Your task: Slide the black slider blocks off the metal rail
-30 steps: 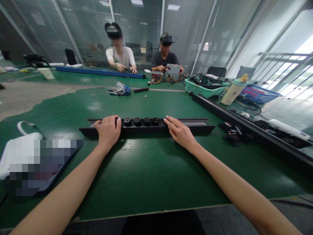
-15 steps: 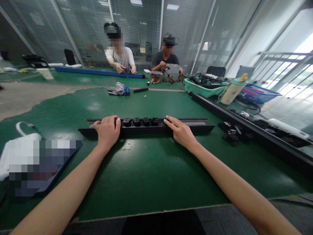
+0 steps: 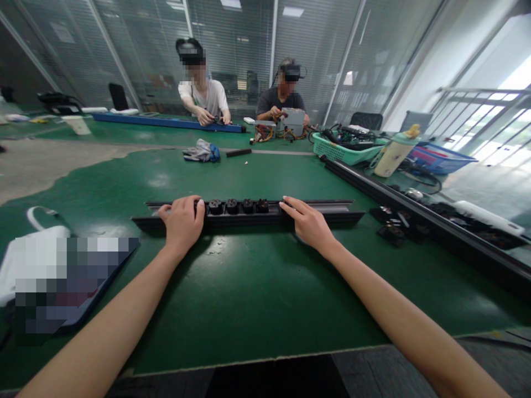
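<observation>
Person's own body, head view: two bare forearms enter from the lower corners, slim and smooth, with no sleeves showing anywhere along their visible length. No gloves, watch, bracelet or wrist strap. Left hand: uncovered, no rings to be seen, short plain nail visible on one finger. Right hand: uncovered, long slender fingers, no rings to be seen, nails short and unpainted as far as can be told.

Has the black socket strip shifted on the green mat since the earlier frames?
No. The black socket strip lies where it did on the green mat, with the left hand and right hand resting on it.
</observation>
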The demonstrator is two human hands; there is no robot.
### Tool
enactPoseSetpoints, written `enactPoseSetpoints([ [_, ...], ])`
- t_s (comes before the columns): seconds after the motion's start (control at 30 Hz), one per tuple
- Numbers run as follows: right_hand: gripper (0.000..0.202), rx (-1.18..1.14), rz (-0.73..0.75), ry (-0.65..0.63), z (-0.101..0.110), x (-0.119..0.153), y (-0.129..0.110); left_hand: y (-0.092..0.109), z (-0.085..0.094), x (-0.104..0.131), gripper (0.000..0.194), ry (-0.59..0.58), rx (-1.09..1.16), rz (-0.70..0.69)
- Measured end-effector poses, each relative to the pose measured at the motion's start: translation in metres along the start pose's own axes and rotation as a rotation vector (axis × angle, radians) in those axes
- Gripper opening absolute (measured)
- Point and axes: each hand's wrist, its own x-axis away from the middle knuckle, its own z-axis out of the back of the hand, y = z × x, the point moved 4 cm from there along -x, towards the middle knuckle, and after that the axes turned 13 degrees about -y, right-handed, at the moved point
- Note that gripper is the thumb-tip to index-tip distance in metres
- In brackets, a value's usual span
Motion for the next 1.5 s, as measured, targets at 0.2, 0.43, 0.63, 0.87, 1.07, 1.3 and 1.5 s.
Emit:
enactPoseSetpoints([
  [0.2,0.069,0.013,-0.029,0.002,0.0032,0.0008,0.0003,-0.0004,0.0004,0.0003,0.044,0.014,0.013,-0.015],
  [0.43,0.062,0.039,-0.069,0.014,0.0073,0.0013,0.0011,-0.0006,-0.0003,-0.0002,0.045,0.007,0.010,-0.006],
  [0.63,0.060,0.049,-0.069,0.024,0.0076,0.0013,0.0009,-0.0002,-0.0006,-0.0005,0.048,-0.002,0.002,-0.002],
  [0.87,0.060,0.039,-0.079,0.037,0.0073,0.0023,0.0042,-0.0005,0.0001,-0.0003,0.045,0.004,-0.001,-0.008],
  [1.07,0.060,0.025,-0.092,0.031,0.0074,0.0028,0.0072,-0.0026,-0.0015,-0.0006,0.045,0.020,-0.011,-0.015],
  [1.3,0.057,0.015,-0.104,0.036,0.0087,0.0031,0.0073,-0.0036,-0.0020,-0.0008,0.044,0.022,-0.003,-0.019],
  [1.5,0.055,0.017,-0.104,0.055,0.0070,0.0035,0.0090,-0.0027,-0.0016,-0.0009,0.043,0.023,-0.005,-0.015],
])
